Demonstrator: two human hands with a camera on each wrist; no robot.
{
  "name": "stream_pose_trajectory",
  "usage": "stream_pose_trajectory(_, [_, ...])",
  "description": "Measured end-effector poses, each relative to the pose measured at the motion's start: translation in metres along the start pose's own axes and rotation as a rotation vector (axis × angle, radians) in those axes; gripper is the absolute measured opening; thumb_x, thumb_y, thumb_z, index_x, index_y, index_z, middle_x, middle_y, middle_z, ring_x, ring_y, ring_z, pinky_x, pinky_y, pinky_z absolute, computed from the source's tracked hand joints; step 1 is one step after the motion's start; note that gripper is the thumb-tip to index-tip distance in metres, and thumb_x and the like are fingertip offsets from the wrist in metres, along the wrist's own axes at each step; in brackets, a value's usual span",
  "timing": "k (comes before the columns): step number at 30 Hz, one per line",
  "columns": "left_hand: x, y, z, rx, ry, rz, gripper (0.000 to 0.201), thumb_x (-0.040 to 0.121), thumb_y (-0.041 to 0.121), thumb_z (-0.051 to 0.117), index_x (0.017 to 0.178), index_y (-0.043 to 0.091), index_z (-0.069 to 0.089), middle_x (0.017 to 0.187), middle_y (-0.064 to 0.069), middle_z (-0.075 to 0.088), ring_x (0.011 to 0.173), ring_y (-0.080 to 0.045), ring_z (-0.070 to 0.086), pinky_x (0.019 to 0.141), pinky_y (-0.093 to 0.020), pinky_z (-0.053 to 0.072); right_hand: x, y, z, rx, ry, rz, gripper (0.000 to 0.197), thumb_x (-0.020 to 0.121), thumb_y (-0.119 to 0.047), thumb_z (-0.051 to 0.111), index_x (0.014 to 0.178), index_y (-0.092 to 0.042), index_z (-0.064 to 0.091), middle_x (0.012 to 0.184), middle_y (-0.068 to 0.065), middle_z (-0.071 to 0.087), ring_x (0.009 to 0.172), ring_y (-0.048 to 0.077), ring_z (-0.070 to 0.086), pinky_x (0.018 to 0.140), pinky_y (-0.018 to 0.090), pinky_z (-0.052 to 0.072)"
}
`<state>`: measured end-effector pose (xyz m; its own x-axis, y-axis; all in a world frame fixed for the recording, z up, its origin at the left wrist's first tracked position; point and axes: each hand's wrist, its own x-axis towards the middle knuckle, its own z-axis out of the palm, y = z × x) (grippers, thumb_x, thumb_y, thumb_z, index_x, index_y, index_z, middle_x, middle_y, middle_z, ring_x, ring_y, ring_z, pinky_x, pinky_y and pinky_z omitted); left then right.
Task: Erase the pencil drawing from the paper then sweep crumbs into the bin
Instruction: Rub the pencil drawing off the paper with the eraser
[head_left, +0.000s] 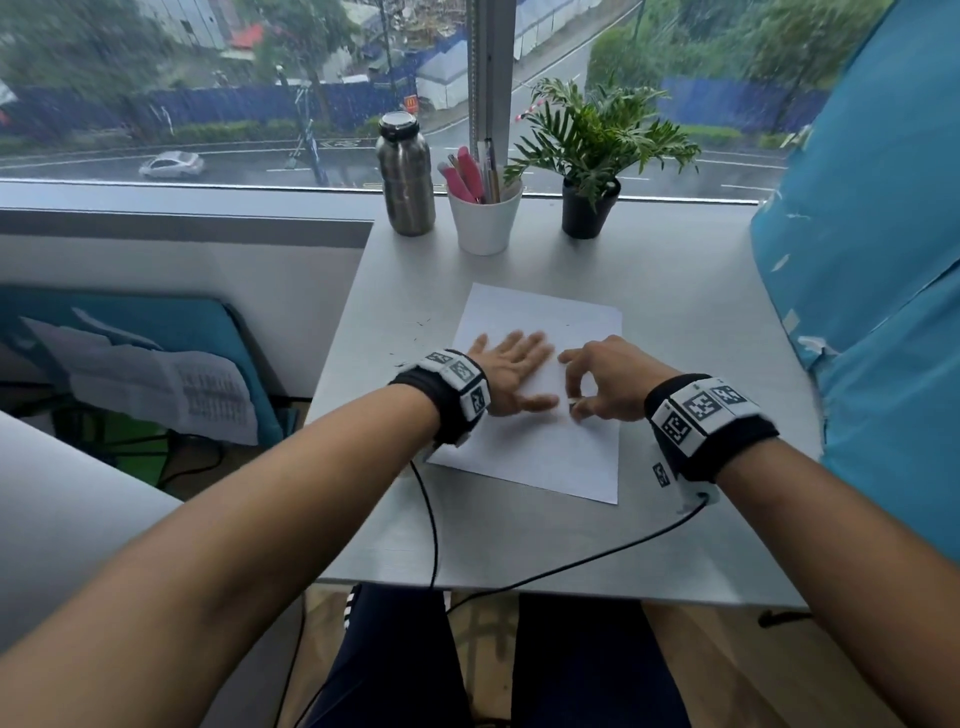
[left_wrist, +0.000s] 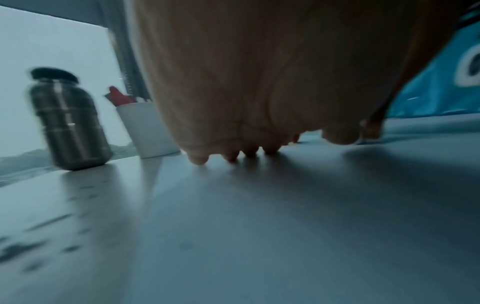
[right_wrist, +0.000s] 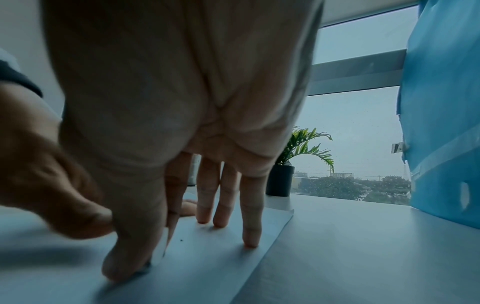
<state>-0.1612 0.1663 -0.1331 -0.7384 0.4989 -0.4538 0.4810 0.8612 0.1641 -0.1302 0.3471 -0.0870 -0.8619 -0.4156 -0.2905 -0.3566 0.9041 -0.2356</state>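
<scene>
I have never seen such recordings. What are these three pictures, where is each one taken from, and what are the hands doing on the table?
No machine here: a person wears three cameras. One picture looks down from the head; the other two look along each wrist at the fingers. The black bands with square patterns sit on the wrists. On the grey table lies a white paper. The left hand presses flat on it. The right hand pinches something small and pale, probably an eraser. Dark crumbs lie left of the paper. Behind stand a steel bottle, a white cup of pens and a potted plant.
</scene>
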Motion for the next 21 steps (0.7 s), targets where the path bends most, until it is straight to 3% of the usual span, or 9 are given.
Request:
stream_pose_trajectory(3, [0.005,-0.038,-0.01,0.001,0.035,-0.279,0.094,0.09,0.076,0.024,0.155,0.018,-0.011,0.162,-0.001,-0.018,0.15,-0.021,-0.01,0.119,-0.051,-0.005,-0.001,0.001,0.0,0.011,-0.013,-0.005,0.013,0.076,-0.025,0.078,0.086,-0.019,0.072,0.135,-0.001,0.057,0.122,0.025,0.046,0.1,0.033,0.041])
stream_pose_trajectory(6, [0.01,-0.062,-0.024,-0.02,0.117,-0.457,0.103,0.086,0.08,0.024,0.156,0.009,-0.002,0.164,-0.008,-0.002,0.151,-0.025,0.002,0.118,-0.053,-0.003,-0.003,0.002,-0.002,0.009,-0.019,-0.027,0.012,0.077,-0.023,0.077,0.085,-0.016,0.072,0.134,-0.002,0.059,0.12,0.025,0.048,0.097,0.035,0.042])
stream_pose_trajectory(8, [0.016,-0.064,-0.029,-0.056,0.176,-0.476,0.106,0.084,0.08,0.033,0.155,0.006,0.006,0.163,-0.011,0.01,0.149,-0.027,0.011,0.118,-0.055,0.005,-0.003,0.002,-0.002,0.006,-0.018,-0.035,0.011,0.077,-0.022,0.076,0.086,-0.015,0.072,0.137,-0.003,0.056,0.122,0.026,0.048,0.097,0.035,0.042])
stream_pose_trajectory(11, [0.023,-0.056,-0.035,-0.071,0.157,-0.5,0.112,0.078,0.08,0.049,0.152,0.001,0.019,0.158,-0.017,0.019,0.144,-0.033,0.021,0.115,-0.05,0.022,-0.002,0.003,0.0,-0.001,-0.015,-0.042,0.011,0.078,-0.022,0.075,0.086,-0.017,0.071,0.144,-0.005,0.05,0.127,0.025,0.045,0.101,0.034,0.038])
stream_pose_trajectory(14, [0.027,-0.049,-0.04,-0.137,0.205,-0.487,0.101,0.073,0.078,0.059,0.139,0.003,0.044,0.144,-0.017,0.04,0.13,-0.034,0.041,0.105,-0.043,0.038,-0.002,0.003,0.001,0.002,-0.014,-0.035,0.011,0.077,-0.022,0.076,0.085,-0.017,0.07,0.141,-0.004,0.053,0.124,0.025,0.047,0.1,0.034,0.04])
stream_pose_trajectory(18, [0.026,-0.051,-0.043,-0.452,0.345,-0.473,0.094,0.065,0.065,0.077,0.133,0.01,0.042,0.129,-0.01,0.056,0.115,-0.031,0.055,0.093,-0.039,0.047,-0.004,0.003,0.002,0.007,-0.001,-0.04,0.011,0.077,-0.023,0.076,0.084,-0.018,0.069,0.143,-0.005,0.051,0.125,0.024,0.047,0.1,0.033,0.039])
stream_pose_trajectory(21, [0.017,-0.053,-0.046,-0.631,0.463,-0.474,0.089,0.069,0.049,0.084,0.134,0.01,0.038,0.126,-0.007,0.055,0.114,-0.027,0.055,0.087,-0.031,0.044,-0.004,0.003,0.003,0.006,0.004,-0.028,0.01,0.077,-0.023,0.075,0.084,-0.018,0.069,0.143,-0.005,0.051,0.124,0.024,0.047,0.098,0.032,0.038])
